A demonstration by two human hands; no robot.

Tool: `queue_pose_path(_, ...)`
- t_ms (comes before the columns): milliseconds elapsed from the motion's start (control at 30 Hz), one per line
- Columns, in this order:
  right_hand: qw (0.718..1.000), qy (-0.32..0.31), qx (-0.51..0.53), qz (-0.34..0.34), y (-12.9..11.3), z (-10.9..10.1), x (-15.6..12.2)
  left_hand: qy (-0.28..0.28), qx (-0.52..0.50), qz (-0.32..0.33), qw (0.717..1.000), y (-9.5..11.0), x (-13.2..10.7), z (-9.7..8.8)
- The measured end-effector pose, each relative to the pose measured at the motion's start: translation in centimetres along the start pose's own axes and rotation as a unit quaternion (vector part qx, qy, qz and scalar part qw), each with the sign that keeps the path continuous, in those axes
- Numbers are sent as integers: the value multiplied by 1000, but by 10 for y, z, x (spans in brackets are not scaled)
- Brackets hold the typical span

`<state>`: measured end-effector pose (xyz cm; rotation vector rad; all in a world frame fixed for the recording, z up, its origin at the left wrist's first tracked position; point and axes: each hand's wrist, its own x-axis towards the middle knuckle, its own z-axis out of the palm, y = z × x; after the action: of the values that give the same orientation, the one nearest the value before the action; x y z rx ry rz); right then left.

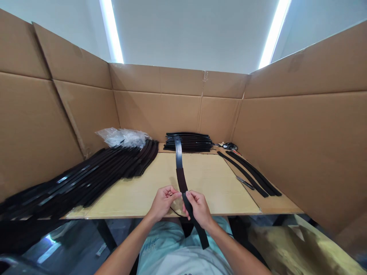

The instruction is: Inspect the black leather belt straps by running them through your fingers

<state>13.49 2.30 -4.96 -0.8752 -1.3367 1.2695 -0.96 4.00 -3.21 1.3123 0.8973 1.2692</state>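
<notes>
A long dark strap (180, 173) runs from the far stack across the wooden table toward me and hangs over the front edge into my lap. My left hand (163, 201) pinches the strap's near part with curled fingers. My right hand (199, 208) is closed round the same strap just to the right, where it bends downward. A thin black loop hangs between the two hands.
A large pile of dark straps (86, 177) covers the table's left side. A smaller stack (189, 142) lies at the back, with clear plastic bags (123, 136) beside it. Two loose straps (252, 173) and a pen-like tool (245, 182) lie right. Cardboard walls (301, 145) surround the table (218, 187).
</notes>
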Motion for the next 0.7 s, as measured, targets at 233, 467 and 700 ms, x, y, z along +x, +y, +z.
queue_pose_path(233, 999, 32, -6, 7, -2, 4, 0, -54, -24, -18, 998, -3, 1, -5)
queue_pose_path(467, 999, 27, 5, 20, -4, 1, 1, -58, 28, -26, 998, -1, 5, -2)
queue_pose_path(700, 998, 17, 41, 36, -2, 0, 3, -37, -12, -30, 999, 1, 3, 0)
